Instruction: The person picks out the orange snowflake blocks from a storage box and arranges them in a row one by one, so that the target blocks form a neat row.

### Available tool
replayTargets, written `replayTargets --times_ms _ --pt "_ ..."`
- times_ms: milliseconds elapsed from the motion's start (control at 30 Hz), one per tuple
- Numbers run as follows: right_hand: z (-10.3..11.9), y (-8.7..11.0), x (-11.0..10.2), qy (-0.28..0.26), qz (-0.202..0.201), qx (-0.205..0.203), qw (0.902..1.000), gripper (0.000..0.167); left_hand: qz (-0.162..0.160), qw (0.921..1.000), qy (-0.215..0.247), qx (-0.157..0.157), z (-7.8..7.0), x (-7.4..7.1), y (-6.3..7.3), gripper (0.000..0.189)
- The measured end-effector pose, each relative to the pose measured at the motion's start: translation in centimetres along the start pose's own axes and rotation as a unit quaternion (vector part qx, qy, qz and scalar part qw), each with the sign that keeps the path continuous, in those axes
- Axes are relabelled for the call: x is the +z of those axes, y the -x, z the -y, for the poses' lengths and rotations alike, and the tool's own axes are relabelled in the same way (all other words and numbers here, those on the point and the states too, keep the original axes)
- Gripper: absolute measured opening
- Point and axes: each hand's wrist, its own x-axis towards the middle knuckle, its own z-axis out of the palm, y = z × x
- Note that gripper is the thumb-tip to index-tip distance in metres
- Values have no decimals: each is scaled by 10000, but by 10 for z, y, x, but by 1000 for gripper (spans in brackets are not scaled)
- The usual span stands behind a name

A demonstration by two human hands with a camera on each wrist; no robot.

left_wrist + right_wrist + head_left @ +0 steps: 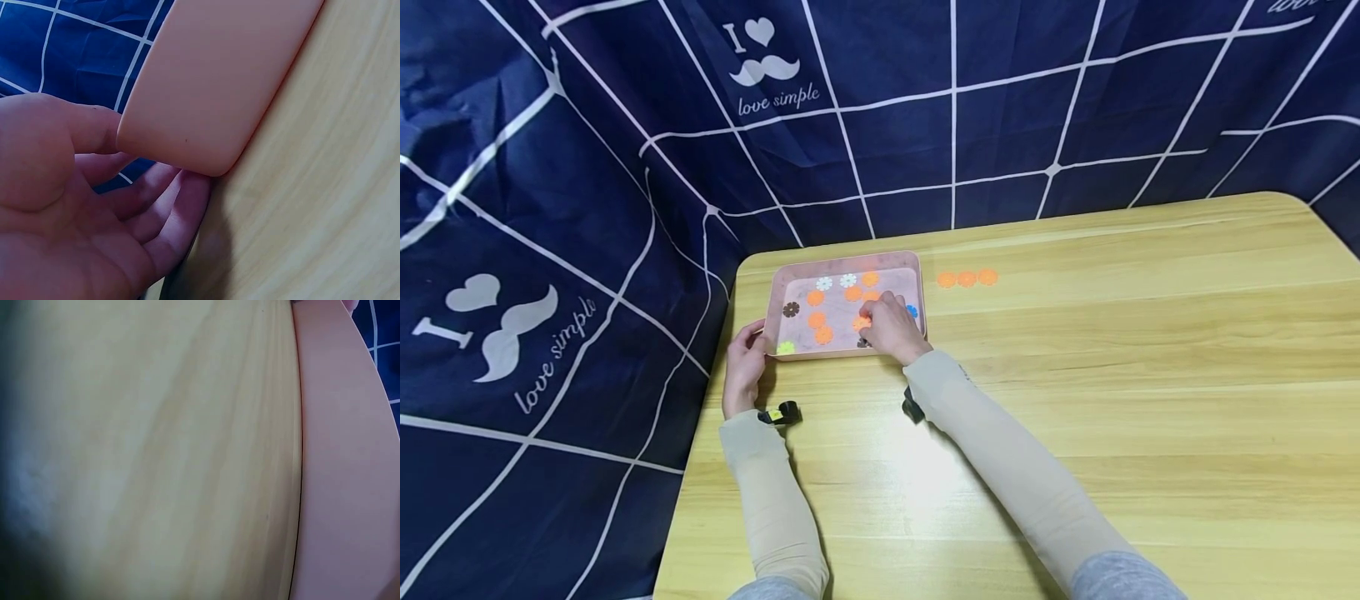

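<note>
A shallow pink tray holds loose flower-shaped plastic building discs. Several are orange, such as one disc towards the left, and others are white, brown, yellow-green and blue. At the tray's front left corner my left hand grips it, thumb at the rim and fingers curled against the wall, as the left wrist view shows. My right hand reaches over the front wall into the right part of the tray. Thumb and fingertips there pinch an orange disc. A dark disc lies just below them, partly hidden.
Right of the tray, three orange discs lie in a row on the wooden table. A dark blue curtain with white lines hangs behind the table and along its left side.
</note>
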Motion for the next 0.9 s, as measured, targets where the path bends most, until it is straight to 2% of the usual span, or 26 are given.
replayTargets --times_ms 367,900 --pt "1 2 -1 -23 20 -73 10000 28 11 10000 -10 1 -2 0 1 47" --pt "-2 1 1 53 -43 -279 9996 8 35 10000 21 -22 0 -1 0 40"
